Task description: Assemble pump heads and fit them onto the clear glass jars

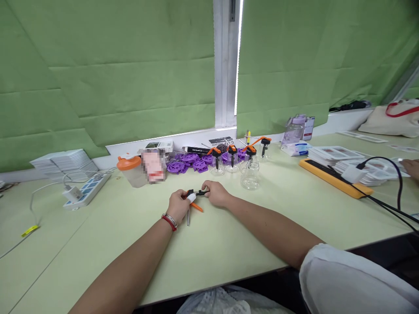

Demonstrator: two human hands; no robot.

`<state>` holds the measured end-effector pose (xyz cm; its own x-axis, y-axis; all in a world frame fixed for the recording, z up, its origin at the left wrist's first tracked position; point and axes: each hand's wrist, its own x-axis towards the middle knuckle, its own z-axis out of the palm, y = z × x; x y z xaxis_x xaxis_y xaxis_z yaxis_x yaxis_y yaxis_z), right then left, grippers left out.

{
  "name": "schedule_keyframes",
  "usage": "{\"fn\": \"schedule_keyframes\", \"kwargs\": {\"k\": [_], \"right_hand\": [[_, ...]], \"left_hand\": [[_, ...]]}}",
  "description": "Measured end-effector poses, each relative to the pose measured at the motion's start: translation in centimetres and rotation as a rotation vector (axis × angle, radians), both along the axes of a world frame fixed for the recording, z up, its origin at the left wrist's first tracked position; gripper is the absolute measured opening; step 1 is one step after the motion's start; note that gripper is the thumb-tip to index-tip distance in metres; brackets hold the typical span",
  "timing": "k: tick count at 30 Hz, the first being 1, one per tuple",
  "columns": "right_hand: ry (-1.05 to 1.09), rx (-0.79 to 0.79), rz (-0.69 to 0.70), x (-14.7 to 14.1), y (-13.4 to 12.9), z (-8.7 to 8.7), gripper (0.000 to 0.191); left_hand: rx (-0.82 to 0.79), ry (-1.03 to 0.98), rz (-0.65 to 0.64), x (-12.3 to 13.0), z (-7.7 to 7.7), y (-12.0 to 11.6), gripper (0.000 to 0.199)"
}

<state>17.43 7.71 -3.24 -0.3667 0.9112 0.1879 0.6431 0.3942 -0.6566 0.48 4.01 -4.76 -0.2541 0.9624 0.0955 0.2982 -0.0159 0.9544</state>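
Note:
Above the pale green table, my left hand [178,206] is closed around a black pump head with an orange lever [197,207]. A thin metal rod [188,217] points down from it. White tape wraps one of this hand's fingertips. My right hand [214,193] pinches the other end of the same black part. Behind and to the right stands an open clear glass bottle [250,178]. Farther back are several glass bottles topped with black and orange heads, one of them a bottle [232,159] at the middle.
Purple plastic pieces [178,165] lie behind my hands, beside an orange-lidded cup [129,163]. A white power strip [87,192] is at left. An orange power strip [334,178], stacked white trays [335,155] and another person's hand [410,168] are at right.

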Motion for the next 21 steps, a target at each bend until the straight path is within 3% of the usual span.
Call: {"fn": "schedule_keyframes", "kwargs": {"k": [21], "right_hand": [[-0.018, 0.012, -0.024, 0.03, 0.34, -0.57, 0.024]], "left_hand": [[-0.012, 0.017, 0.008, -0.08, -0.25, 0.22, 0.029]]}}
